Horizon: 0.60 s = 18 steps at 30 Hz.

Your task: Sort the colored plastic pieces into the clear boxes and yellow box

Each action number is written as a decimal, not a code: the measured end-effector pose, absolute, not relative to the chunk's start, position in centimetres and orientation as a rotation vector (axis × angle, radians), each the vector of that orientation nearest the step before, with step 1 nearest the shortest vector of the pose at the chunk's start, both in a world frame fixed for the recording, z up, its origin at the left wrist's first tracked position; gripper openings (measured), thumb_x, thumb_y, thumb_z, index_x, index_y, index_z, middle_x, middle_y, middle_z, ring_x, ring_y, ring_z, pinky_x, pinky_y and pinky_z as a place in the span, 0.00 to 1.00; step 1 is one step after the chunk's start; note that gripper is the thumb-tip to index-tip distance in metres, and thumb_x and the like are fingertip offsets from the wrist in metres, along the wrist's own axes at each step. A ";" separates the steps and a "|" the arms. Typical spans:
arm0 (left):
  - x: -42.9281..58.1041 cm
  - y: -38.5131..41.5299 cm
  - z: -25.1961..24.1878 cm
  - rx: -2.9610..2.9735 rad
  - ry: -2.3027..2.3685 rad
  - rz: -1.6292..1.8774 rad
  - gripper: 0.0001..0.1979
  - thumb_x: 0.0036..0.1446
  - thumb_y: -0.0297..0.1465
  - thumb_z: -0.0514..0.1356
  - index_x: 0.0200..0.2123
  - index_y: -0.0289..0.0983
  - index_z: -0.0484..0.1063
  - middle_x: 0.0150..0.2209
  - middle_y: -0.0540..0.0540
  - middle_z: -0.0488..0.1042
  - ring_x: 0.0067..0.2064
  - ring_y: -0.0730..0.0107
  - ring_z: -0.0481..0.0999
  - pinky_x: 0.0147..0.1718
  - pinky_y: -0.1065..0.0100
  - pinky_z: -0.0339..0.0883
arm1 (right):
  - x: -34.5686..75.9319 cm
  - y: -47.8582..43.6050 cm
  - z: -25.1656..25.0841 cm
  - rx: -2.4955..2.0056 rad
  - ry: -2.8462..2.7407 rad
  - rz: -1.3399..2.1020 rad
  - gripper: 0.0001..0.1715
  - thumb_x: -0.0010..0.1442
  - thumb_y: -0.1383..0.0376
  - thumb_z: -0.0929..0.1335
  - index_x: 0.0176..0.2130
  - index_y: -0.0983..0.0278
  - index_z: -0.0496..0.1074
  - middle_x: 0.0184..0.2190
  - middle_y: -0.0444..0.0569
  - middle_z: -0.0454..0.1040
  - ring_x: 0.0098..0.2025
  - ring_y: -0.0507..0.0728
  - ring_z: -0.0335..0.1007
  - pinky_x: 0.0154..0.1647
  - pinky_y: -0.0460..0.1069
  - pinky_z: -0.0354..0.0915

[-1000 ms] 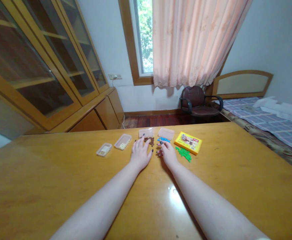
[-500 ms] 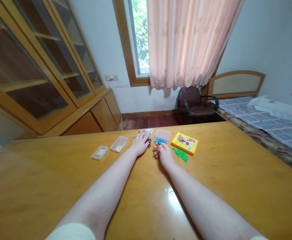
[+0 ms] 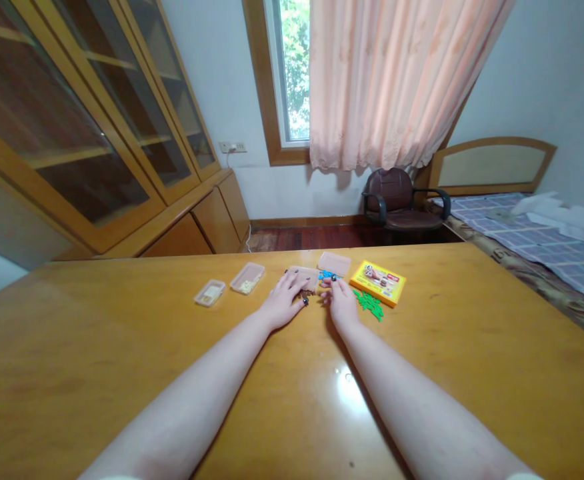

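Note:
My left hand (image 3: 283,301) is open, palm down and fingers spread. It lies over small brown pieces (image 3: 308,293) and the near-left part of a clear plastic box (image 3: 308,275). My right hand (image 3: 345,303) is turned on its side beside them, its fingers loosely curled and apart, with nothing visible in them. Just beyond its thumb lie small blue pieces (image 3: 326,275), partly hidden. A pile of green pieces (image 3: 371,305) sits right of that hand. Another shallow clear container (image 3: 335,263) is behind the blue pieces.
A yellow picture box (image 3: 379,283) lies at the right beside the green pieces. Two clear containers with pale pieces, a larger one (image 3: 248,278) and a smaller one (image 3: 209,293), are to the left. Past the wooden table's far edge (image 3: 197,256) stands a brown armchair (image 3: 397,200).
The view has shifted, so the scene sits farther right. My left hand has drawn slightly nearer, showing more brown pieces and the box behind. My right hand stays close to the blue pieces.

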<state>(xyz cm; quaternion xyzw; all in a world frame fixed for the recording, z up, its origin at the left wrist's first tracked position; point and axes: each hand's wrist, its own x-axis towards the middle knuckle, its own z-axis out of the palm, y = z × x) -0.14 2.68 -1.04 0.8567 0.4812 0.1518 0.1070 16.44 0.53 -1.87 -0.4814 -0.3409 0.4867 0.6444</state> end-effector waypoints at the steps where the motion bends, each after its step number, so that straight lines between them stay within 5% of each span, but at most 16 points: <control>1: -0.2 2.2 -1.1 2.528 1.416 0.440 0.25 0.55 0.40 0.52 0.57 0.46 0.55 0.61 0.46 0.50 0.63 0.59 0.43 0.59 0.53 0.43 | 16.5 0.6 -1.8 -1.113 -0.761 1.071 0.19 0.50 0.51 0.63 0.33 0.64 0.67 0.29 0.47 0.71 0.23 0.49 0.63 0.21 0.44 0.58; 18: -0.3 -3.0 -1.0 2.437 1.612 0.474 0.28 0.56 0.39 0.50 0.60 0.46 0.47 0.64 0.43 0.42 0.63 0.55 0.42 0.58 0.48 0.37 | 16.7 0.9 -2.1 -1.154 -0.786 1.010 0.17 0.51 0.52 0.62 0.31 0.63 0.67 0.32 0.47 0.72 0.37 0.55 0.67 0.39 0.49 0.62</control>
